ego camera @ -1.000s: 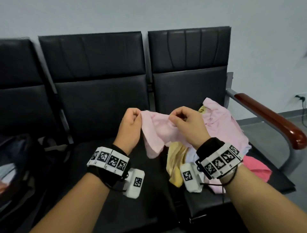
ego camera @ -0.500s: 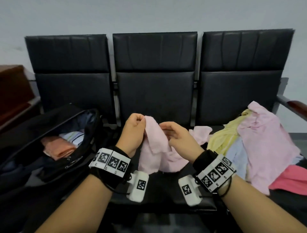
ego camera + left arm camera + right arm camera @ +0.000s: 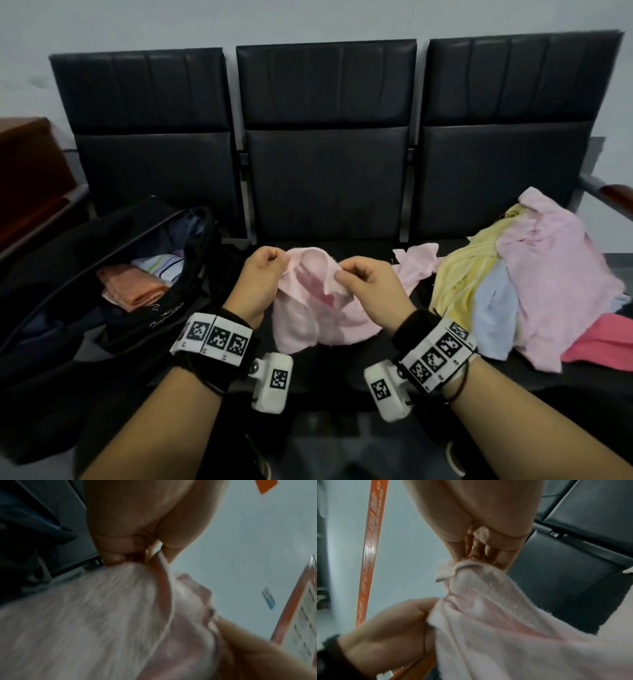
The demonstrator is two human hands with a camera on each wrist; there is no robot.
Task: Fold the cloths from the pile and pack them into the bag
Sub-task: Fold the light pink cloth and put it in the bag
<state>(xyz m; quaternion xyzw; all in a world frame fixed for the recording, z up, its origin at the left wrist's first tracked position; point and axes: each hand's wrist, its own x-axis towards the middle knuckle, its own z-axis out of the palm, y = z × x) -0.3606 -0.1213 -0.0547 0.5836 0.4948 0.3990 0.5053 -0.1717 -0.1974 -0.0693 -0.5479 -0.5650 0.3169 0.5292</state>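
Note:
A light pink cloth (image 3: 308,308) hangs over the middle seat, held up by both hands. My left hand (image 3: 263,274) pinches its upper edge on the left, and my right hand (image 3: 363,281) pinches the edge on the right. The wrist views show each pinch close up: the left hand (image 3: 147,555) and the right hand (image 3: 471,555) on the pink cloth (image 3: 513,628). The pile of cloths (image 3: 534,274), pink, yellow, pale blue and red, lies on the right seat. The open black bag (image 3: 68,291) sits on the left seat with folded cloths (image 3: 137,287) inside.
Three black seats (image 3: 325,171) form one bench against a pale wall. A small pink cloth (image 3: 416,263) lies on the seat between my right hand and the pile. A brown armrest (image 3: 616,195) ends the bench at the right; a brown piece of furniture (image 3: 27,164) stands at the left.
The view has swung left from the pile to the middle seat, bringing the bag into sight. Both hands carried the pink cloth over there and now hold its edge spread wider.

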